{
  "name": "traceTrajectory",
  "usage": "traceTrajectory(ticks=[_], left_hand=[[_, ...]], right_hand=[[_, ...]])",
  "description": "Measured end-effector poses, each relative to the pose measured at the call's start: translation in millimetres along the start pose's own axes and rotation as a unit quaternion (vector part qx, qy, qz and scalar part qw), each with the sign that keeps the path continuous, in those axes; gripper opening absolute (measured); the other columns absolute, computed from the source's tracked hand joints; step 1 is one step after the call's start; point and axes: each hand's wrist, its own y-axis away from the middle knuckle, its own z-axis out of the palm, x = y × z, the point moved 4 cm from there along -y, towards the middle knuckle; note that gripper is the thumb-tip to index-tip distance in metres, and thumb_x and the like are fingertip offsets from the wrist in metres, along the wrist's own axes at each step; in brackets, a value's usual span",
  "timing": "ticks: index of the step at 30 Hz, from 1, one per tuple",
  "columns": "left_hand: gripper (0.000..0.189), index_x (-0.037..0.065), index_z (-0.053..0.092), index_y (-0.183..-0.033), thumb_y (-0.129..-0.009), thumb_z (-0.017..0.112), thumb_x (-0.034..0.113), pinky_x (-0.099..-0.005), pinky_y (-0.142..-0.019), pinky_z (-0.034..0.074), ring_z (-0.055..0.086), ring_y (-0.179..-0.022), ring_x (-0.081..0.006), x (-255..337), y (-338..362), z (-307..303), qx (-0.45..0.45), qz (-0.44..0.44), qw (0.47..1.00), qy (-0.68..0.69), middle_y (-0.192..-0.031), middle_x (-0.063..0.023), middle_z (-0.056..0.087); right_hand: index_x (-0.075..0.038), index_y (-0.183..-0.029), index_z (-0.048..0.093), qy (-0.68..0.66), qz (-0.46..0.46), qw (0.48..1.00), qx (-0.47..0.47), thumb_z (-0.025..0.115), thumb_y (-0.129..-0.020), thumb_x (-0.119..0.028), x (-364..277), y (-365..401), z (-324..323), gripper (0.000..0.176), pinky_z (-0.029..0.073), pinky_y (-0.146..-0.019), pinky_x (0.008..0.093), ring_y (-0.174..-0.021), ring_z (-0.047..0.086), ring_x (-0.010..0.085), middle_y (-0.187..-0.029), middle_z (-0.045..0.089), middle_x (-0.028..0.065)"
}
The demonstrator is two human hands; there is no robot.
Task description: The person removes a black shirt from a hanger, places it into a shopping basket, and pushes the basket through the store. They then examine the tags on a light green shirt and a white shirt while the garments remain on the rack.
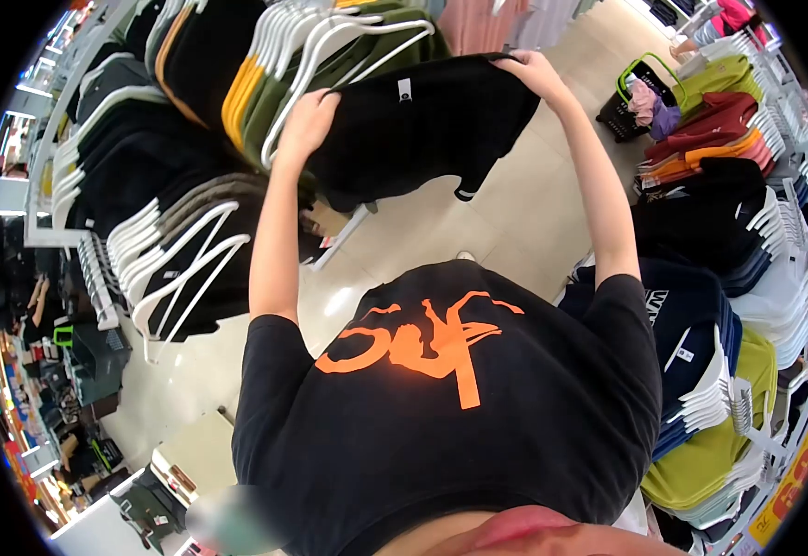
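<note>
A black shirt [413,120] hangs stretched between my two hands, out in front of me and above the floor. A small white label [405,90] shows near its upper edge. My left hand [304,127] grips one top corner, with the fingers closed over the cloth. At the opposite corner my right hand [536,74] pinches the edge. The shirt's lower part droops, and a folded bit with a pale stripe [464,188] sticks out below. Just beyond my left hand are white hangers [330,42] with olive green garments [367,56].
Racks of dark clothes [163,148] on white hangers [172,269] stand on the left. Along the right runs another rack with navy shirts [682,315], yellow-green shirts [756,361] and red ones [700,130]. A black basket [622,119] with a green handle rests on the tiled floor [422,232].
</note>
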Motion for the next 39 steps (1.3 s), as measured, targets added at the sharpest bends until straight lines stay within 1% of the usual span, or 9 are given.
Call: traceTrajectory(ticks=[6, 8, 12, 14, 16, 20, 26, 34, 39], left_hand=[[0.034, -0.009, 0.053, -0.076, -0.082, 0.037, 0.021, -0.0369, -0.064, 0.038, 0.051, -0.065, -0.0266, 66, -18, 140, 0.034, -0.010, 0.958, 0.284, -0.072, -0.0213, 0.057], [0.031, -0.009, 0.051, -0.089, -0.082, 0.039, 0.019, -0.0337, -0.070, 0.040, 0.054, -0.073, -0.0272, 114, -3, 182, -0.013, -0.042, 0.937, 0.346, -0.083, -0.0159, 0.060], [0.032, -0.005, 0.050, -0.104, -0.081, 0.039, 0.013, -0.0268, -0.066, 0.044, 0.056, -0.075, -0.0156, 169, 22, 222, 0.012, 0.035, 0.960, 0.278, -0.085, -0.0122, 0.059], [0.033, -0.006, 0.049, -0.106, -0.080, 0.040, 0.011, -0.0273, -0.075, 0.042, 0.055, -0.084, -0.0156, 185, 29, 234, -0.147, -0.077, 0.952, 0.257, -0.092, -0.0141, 0.059], [0.041, -0.011, 0.045, -0.107, -0.076, 0.047, 0.014, -0.0366, -0.063, 0.043, 0.058, -0.071, -0.0357, 195, 30, 259, -0.098, 0.047, 0.950, 0.292, -0.070, -0.0276, 0.053], [0.022, -0.003, 0.047, -0.087, -0.074, 0.048, 0.015, -0.0388, -0.054, 0.041, 0.051, -0.060, -0.0392, 234, 20, 286, -0.288, 0.047, 0.941, 0.172, -0.060, -0.0221, 0.051], [0.015, 0.003, 0.050, -0.088, -0.081, 0.057, 0.014, -0.0223, -0.060, 0.041, 0.051, -0.069, -0.0071, 248, -42, 324, -0.503, 0.034, 0.791, 0.346, -0.075, -0.0029, 0.056], [0.108, 0.001, 0.011, -0.132, -0.051, 0.080, 0.021, -0.0338, -0.097, 0.028, 0.029, -0.119, -0.0255, 227, -113, 418, -0.665, 0.268, 0.666, 0.206, -0.128, -0.0164, 0.029], [0.049, 0.002, 0.047, -0.106, -0.063, 0.068, 0.013, -0.0308, -0.078, 0.042, 0.050, -0.097, -0.0199, 241, -168, 478, -0.609, 0.268, 0.679, 0.309, -0.104, -0.0120, 0.053]], right_hand=[[0.004, -0.093, 0.055, -0.347, 0.147, 0.910, 0.172, 0.050, -0.081, -0.028, 31, 40, -11, 0.035, 0.047, -0.068, 0.0314, -0.075, 0.058, 0.0207, -0.086, 0.060, 0.0120], [0.008, -0.087, 0.056, -0.348, 0.006, 0.919, 0.184, 0.051, -0.079, -0.029, 22, 67, 4, 0.038, 0.044, -0.062, 0.0295, -0.066, 0.053, 0.0153, -0.074, 0.057, 0.0063], [-0.002, -0.130, 0.022, -0.458, -0.086, 0.879, 0.099, 0.046, -0.086, -0.025, 44, 128, 4, 0.055, 0.024, -0.097, 0.0279, -0.116, 0.031, 0.0154, -0.126, 0.034, 0.0068], [-0.003, -0.132, 0.013, -0.374, -0.114, 0.918, 0.065, 0.060, -0.076, -0.028, 59, 153, -19, 0.078, 0.019, -0.101, 0.0299, -0.123, 0.023, 0.0195, -0.131, 0.026, 0.0090], [-0.003, -0.131, 0.017, -0.238, -0.072, 0.967, 0.049, 0.066, -0.069, -0.022, 73, 172, -41, 0.081, 0.025, -0.099, 0.0308, -0.119, 0.031, 0.0193, -0.127, 0.033, 0.0104], [0.002, -0.102, 0.049, -0.096, 0.152, 0.983, -0.019, 0.060, -0.068, -0.011, 87, 185, -79, 0.038, 0.042, -0.078, 0.0318, -0.088, 0.054, 0.0188, -0.090, 0.057, 0.0134], [0.004, -0.110, 0.044, -0.115, 0.133, 0.975, 0.137, 0.056, -0.075, -0.010, 118, 168, -121, 0.039, 0.038, -0.083, 0.0291, -0.095, 0.051, 0.0184, -0.096, 0.056, 0.0157], [0.001, -0.108, 0.046, -0.218, -0.070, 0.948, 0.221, 0.051, -0.077, 0.004, 77, 102, -201, 0.032, 0.038, -0.080, 0.0235, -0.090, 0.048, 0.0109, -0.097, 0.053, 0.0034], [0.002, -0.112, 0.045, -0.204, -0.115, 0.955, 0.185, 0.045, -0.065, 0.009, 46, 35, -249, 0.047, 0.037, -0.082, 0.0244, -0.093, 0.048, 0.0128, -0.101, 0.051, 0.0055]])
